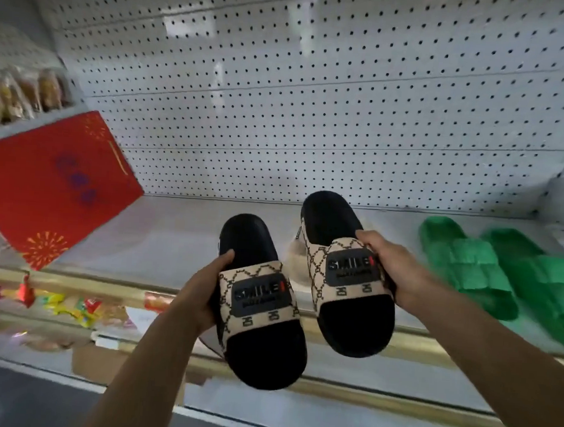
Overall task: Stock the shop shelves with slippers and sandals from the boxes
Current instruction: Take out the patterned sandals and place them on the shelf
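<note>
I hold a pair of black slides with beige patterned straps marked "SMILE". My left hand [203,291] grips the left slide [261,311] by its strap and side, in front of the shelf's edge. My right hand [389,266] grips the right slide [343,276] by its strap, a little higher and further in, over the white shelf [173,236]. A pair of green slides [501,273] lies on the same shelf at the right, toes toward me.
A red box [54,183] with gold firework prints stands tilted at the shelf's left end. White pegboard [313,116] backs the shelf. A gold trim strip [398,339] runs along the shelf's front edge. Packaged snacks [23,95] sit upper left, colourful sweets [54,301] lower left.
</note>
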